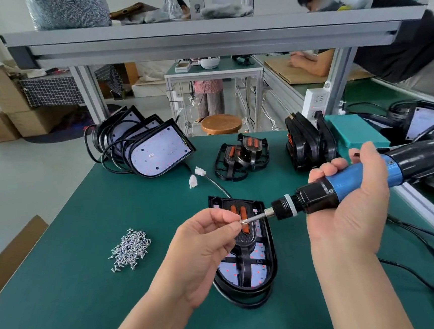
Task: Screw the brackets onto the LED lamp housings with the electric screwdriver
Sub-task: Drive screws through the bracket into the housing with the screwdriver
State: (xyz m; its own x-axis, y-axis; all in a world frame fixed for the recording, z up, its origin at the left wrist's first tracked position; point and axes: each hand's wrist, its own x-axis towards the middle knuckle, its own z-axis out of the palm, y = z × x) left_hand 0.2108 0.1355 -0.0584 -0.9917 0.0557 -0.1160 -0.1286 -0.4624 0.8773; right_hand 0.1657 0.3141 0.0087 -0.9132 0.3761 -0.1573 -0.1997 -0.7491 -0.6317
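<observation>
Head view, closest in: left hand [204,241] pinching a single screw [242,221] between thumb and fingertips, right up against the tip of the bit [257,216]
right hand [350,205]: wrapped round the blue grip of the electric screwdriver [344,187], held roughly level above the surface [90,293], bit pointing left at the screw
step right now: loading a screw onto the bit, by the look of it; nothing being driven yet
lamp housing [270,264]: lying flat on the green surface just under both hands, LED board up, cable [238,302] looped round its near end
bracket [248,240]: sitting on the far half of that housing, orange pads up; can't tell from here whether any of its screws are already in
screw pile [130,249]: loose heap on the surface to the left of the housing, plenty to go
white connectors [196,176]: just past the housing, on the end of a black lead [219,187]
loose brackets [241,157]: small tangle further back in the middle, not on any housing, so guessing still to fit
bare housings [154,151]: leaning stack at the far left, boards showing and no brackets visible, so waiting as well
black stack [308,140]: upright parts far right beside a teal box [357,131]; done or not, can't tell
progress guess: early to middling, one unit in hand, several left, no clearly finished pile to count
</observation>
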